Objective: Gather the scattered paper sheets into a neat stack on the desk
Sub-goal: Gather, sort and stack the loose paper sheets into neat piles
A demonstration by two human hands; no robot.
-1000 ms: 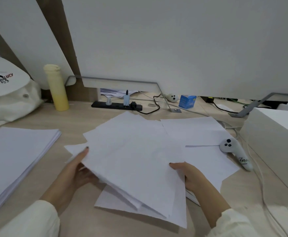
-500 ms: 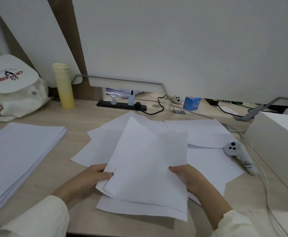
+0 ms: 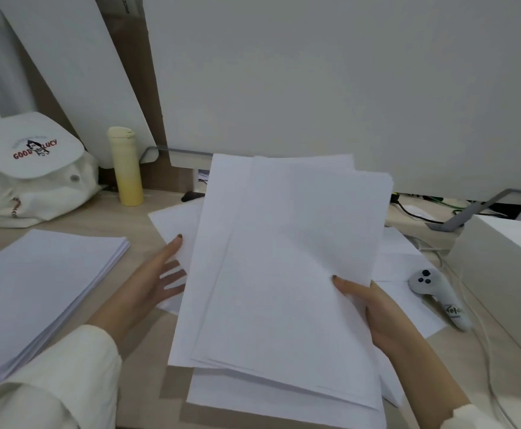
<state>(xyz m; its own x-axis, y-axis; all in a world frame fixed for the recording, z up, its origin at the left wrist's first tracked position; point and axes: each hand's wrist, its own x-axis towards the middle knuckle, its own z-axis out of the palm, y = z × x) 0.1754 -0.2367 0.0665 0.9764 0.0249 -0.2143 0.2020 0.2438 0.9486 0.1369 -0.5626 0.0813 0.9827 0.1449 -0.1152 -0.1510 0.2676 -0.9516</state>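
Two hands: a left hand (image 3: 154, 283) and a right hand (image 3: 376, 311). One held bundle of sheets (image 3: 284, 258), its overlapping sheets too close to number. One squared stack of paper (image 3: 42, 289) at the left edge of the desk (image 3: 147, 360). At least three loose sheets (image 3: 172, 221) lying flat, partly hidden. One yellow bottle (image 3: 126, 168), one white bag (image 3: 30, 171), one grey controller (image 3: 435, 292). One white box (image 3: 506, 267) at the right edge. Two white boards (image 3: 345, 88) along the back edge.
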